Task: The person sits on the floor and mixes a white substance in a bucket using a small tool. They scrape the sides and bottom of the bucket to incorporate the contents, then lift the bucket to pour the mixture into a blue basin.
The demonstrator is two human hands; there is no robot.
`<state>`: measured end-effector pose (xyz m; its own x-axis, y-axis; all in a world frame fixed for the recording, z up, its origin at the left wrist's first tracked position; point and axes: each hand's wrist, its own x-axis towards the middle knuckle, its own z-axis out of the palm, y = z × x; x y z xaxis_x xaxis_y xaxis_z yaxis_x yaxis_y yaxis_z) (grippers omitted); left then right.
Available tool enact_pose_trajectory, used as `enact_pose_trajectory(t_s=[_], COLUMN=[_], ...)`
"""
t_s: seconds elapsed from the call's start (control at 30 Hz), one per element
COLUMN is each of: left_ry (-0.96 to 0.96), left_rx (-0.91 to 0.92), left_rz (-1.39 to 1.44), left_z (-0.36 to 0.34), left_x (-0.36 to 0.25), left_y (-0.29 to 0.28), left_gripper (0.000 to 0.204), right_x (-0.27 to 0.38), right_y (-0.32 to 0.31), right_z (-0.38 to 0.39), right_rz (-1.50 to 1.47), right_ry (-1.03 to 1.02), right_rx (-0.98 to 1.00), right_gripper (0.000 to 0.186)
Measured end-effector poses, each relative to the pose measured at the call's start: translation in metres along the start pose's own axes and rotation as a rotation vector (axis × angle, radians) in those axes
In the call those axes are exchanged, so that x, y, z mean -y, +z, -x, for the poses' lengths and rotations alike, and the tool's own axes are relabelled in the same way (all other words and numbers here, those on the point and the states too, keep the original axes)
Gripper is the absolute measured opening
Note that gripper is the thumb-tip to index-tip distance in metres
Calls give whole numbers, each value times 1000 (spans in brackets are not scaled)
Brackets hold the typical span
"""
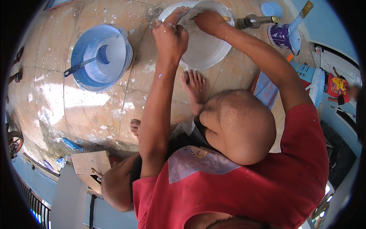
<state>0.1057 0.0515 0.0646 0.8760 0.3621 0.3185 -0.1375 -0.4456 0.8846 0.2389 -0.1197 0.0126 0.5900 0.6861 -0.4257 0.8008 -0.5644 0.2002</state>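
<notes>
A wide, pale round basin (213, 57) stands on the floor in front of me, with whitish stuff inside. At its left rim my left hand (171, 30) is closed, apparently gripping the edge, its fingers smeared white. My right hand (209, 23) reaches over the far right rim into the basin, with fingers bent down and closed. What it holds, if anything, is hidden, though a small yellowish piece (226, 18) shows beside the wrist. Left of the basin sits a blue bucket (126, 57) with a dark-handled perforated scoop (102, 54) resting in it.
Right of the basin are a glass bottle (255, 21), a blue container (272, 10) and a purple bucket (280, 36) with a stick-like tool (301, 17) in it. White splatters mark the tiled floor (49, 49). A cardboard box (91, 162) lies lower left. Another person (337, 86) is far right.
</notes>
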Motion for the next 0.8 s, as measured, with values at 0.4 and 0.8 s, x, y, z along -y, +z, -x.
enact_pose_trajectory(t_s=[0.4, 0.8], left_ry=[-45, 143], left_rx=[131, 248], left_rz=[28, 23], left_z=[4, 18], left_x=[2, -12], left_y=[-26, -5], left_gripper=[56, 48], right_x=[44, 63], right_y=[-4, 27], right_z=[35, 75], right_rz=[-53, -86], right_ry=[-12, 135], right_rx=[237, -20], right_gripper=[24, 24])
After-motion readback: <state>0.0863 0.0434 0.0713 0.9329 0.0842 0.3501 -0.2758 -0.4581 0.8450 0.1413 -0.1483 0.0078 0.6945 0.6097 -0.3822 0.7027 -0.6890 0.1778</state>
